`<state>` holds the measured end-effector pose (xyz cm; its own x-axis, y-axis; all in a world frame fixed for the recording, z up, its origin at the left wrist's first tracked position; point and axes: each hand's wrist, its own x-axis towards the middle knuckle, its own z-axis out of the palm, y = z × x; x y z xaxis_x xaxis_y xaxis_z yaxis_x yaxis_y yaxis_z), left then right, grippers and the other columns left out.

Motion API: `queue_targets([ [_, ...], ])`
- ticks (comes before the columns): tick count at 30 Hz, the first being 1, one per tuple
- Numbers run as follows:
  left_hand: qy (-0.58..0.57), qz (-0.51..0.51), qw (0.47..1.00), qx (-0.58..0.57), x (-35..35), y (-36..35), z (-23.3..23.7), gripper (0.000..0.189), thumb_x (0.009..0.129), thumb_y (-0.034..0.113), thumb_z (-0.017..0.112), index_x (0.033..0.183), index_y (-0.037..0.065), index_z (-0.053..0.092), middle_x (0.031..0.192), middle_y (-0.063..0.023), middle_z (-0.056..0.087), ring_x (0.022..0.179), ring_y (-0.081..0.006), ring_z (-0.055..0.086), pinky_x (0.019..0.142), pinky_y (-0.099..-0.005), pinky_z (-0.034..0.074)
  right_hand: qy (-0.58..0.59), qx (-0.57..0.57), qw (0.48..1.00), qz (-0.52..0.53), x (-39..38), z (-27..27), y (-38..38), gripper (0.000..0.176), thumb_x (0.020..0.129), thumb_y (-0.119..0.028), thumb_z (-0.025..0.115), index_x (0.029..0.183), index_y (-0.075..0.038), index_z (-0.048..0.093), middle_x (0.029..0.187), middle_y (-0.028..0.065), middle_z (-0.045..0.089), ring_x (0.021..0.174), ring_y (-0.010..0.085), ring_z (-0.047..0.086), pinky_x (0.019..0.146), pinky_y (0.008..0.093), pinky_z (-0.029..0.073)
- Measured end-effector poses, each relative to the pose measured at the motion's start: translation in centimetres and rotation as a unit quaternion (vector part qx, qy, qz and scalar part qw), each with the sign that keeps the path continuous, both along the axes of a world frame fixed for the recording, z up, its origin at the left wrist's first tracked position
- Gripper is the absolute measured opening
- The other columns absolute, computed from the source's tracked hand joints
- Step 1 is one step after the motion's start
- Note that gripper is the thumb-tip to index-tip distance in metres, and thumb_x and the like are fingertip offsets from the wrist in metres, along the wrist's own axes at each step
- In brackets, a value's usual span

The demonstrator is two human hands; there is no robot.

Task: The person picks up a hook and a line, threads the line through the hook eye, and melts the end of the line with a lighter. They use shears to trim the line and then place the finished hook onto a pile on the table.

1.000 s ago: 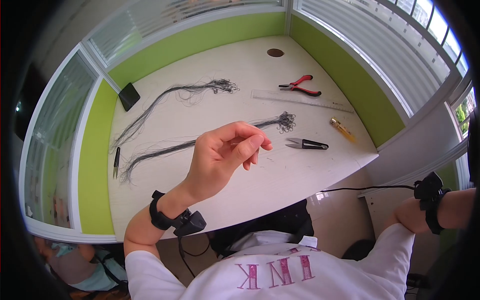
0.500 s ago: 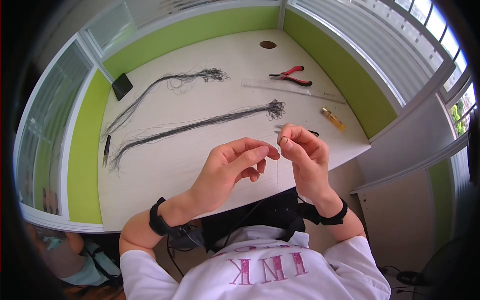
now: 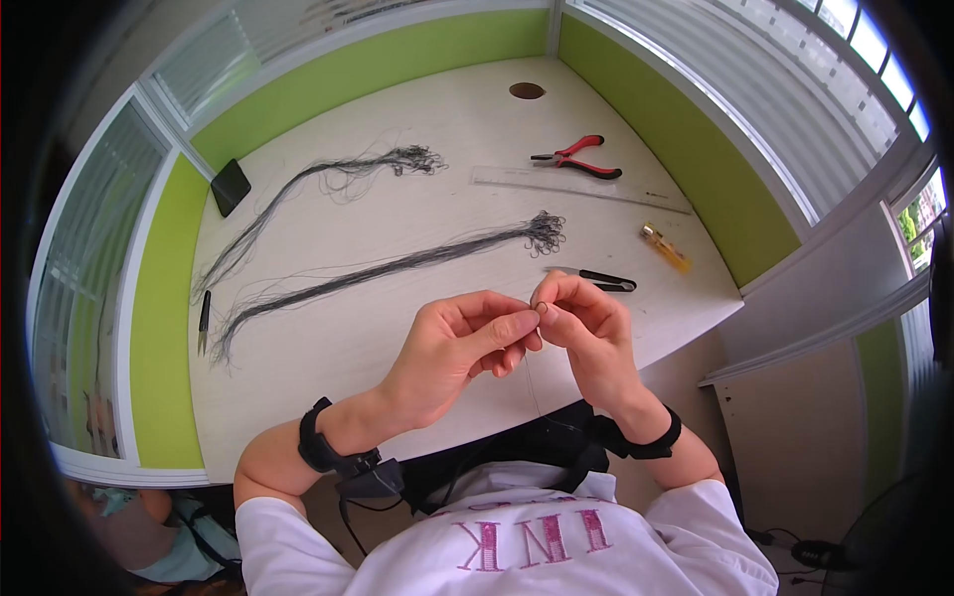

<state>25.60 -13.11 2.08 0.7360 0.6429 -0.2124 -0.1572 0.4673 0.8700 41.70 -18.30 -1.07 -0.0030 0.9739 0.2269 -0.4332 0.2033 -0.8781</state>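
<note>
My right hand point(image 3: 586, 338) pinches a small dark hook point(image 3: 540, 306) between thumb and forefinger. My left hand point(image 3: 452, 343) meets it from the left, thumb and forefinger closed at the same spot. A thin line point(image 3: 532, 382) hangs below the fingers over the desk edge; its upper end is hidden by the fingertips. Behind my hands lies a long bundle of dark lines point(image 3: 388, 266) with hooks clustered at its right end. Farther back is a second, looser bundle point(image 3: 288, 189), also ending in hooks. Black snips point(image 3: 608, 281) rest just beyond my right hand.
On the desk point(image 3: 328, 397) lie red-handled pliers point(image 3: 586, 159), a clear ruler point(image 3: 576, 189), a yellow lighter point(image 3: 666, 248), black tweezers point(image 3: 205, 318) and a black box point(image 3: 231, 189). Green partitions point(image 3: 686, 149) surround it. A person point(image 3: 149, 536) is at the lower left.
My left fingers have closed and moved right to meet my right fingertips. My right hand has come slightly left and down, uncovering the snips. The camera view has shifted a little.
</note>
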Motion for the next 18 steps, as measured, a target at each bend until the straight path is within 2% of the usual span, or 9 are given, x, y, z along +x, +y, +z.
queue_targets([
  [2, -0.017, 0.002, 1.0, -0.016, -0.3, 0.3, -0.4, 0.015, 0.086, 0.015, 0.059, 0.095, 0.003, 0.061, 0.077, -0.0006, 0.058, 0.065, -0.0051, 0.049, 0.058, -0.0182, 0.04, -0.005, -0.02, 1.0, -0.012, -0.3, 0.1, 0.2, 0.01, 0.087, -0.007, 0.055, 0.092, 0.001, 0.057, 0.084, 0.001, 0.054, 0.073, 0.0077, 0.049, 0.067, 0.0222, 0.041],
  [6, -0.025, 0.034, 0.999, 0.007, -0.8, 1.1, -1.1, 0.013, 0.085, 0.013, 0.06, 0.092, 0.002, 0.061, 0.077, -0.0008, 0.058, 0.064, -0.0049, 0.05, 0.059, -0.0178, 0.041, -0.05, -0.059, 0.997, 0.009, 0.7, 0.6, 0.8, 0.012, 0.085, -0.006, 0.057, 0.094, 0.0, 0.061, 0.083, 0.0008, 0.055, 0.071, 0.0067, 0.047, 0.063, 0.0211, 0.039],
  [8, 0.003, 0.063, 0.992, 0.11, -0.8, 1.4, -1.3, 0.012, 0.084, 0.012, 0.06, 0.09, 0.001, 0.06, 0.079, -0.0011, 0.059, 0.066, -0.0046, 0.05, 0.06, -0.0179, 0.042, -0.102, -0.03, 0.993, -0.047, 0.8, 1.1, 1.0, 0.015, 0.083, -0.005, 0.058, 0.096, -0.001, 0.063, 0.083, 0.0013, 0.055, 0.069, 0.0057, 0.045, 0.059, 0.0204, 0.036],
  [9, 0.003, 0.064, 0.992, 0.11, -0.8, 1.5, -1.2, 0.012, 0.084, 0.012, 0.06, 0.09, 0.001, 0.06, 0.079, -0.0011, 0.059, 0.066, -0.0046, 0.05, 0.06, -0.0179, 0.042, -0.142, -0.003, 0.986, -0.091, 0.4, 1.2, 1.1, 0.013, 0.082, -0.005, 0.059, 0.093, 0.0, 0.063, 0.08, 0.0008, 0.054, 0.065, 0.0048, 0.044, 0.057, 0.0196, 0.035],
  [11, 0.027, 0.071, 0.985, 0.153, -0.7, 1.4, -1.0, 0.012, 0.083, 0.01, 0.061, 0.091, 0.001, 0.06, 0.08, -0.0014, 0.059, 0.068, -0.0043, 0.051, 0.061, -0.0183, 0.042, -0.188, 0.02, 0.978, -0.089, 0.7, 1.1, 1.3, 0.01, 0.082, -0.005, 0.059, 0.09, 0.0, 0.062, 0.078, 0.0002, 0.054, 0.062, 0.0044, 0.043, 0.056, 0.0193, 0.034],
  [12, 0.029, 0.071, 0.985, 0.152, -0.8, 1.4, -1.1, 0.012, 0.083, 0.01, 0.061, 0.091, 0.001, 0.06, 0.08, -0.0014, 0.059, 0.068, -0.0043, 0.051, 0.061, -0.0183, 0.042, -0.233, 0.043, 0.968, -0.088, 0.8, 1.0, 1.3, 0.008, 0.082, -0.006, 0.06, 0.087, 0.0, 0.062, 0.075, -0.0005, 0.053, 0.06, 0.0041, 0.042, 0.055, 0.019, 0.033],
  [15, 0.027, 0.058, 0.988, 0.141, -0.7, 1.2, -1.1, 0.012, 0.083, 0.009, 0.061, 0.092, 0.0, 0.06, 0.08, -0.0018, 0.06, 0.071, -0.0047, 0.052, 0.062, -0.0186, 0.043, -0.242, 0.03, 0.966, -0.088, 1.0, 1.0, 1.4, 0.006, 0.081, -0.006, 0.06, 0.082, 0.0, 0.061, 0.072, -0.0014, 0.053, 0.056, 0.0037, 0.04, 0.053, 0.0188, 0.033],
  [18, 0.024, 0.078, 0.988, 0.128, -0.4, 1.0, -0.7, 0.01, 0.082, 0.006, 0.06, 0.089, -0.001, 0.059, 0.073, -0.0036, 0.058, 0.062, -0.0068, 0.05, 0.055, -0.0202, 0.04, -0.262, 0.034, 0.96, -0.091, 1.0, 1.1, 1.2, 0.005, 0.08, -0.005, 0.06, 0.082, 0.0, 0.061, 0.072, -0.0009, 0.053, 0.056, 0.0038, 0.039, 0.053, 0.0191, 0.033],
])
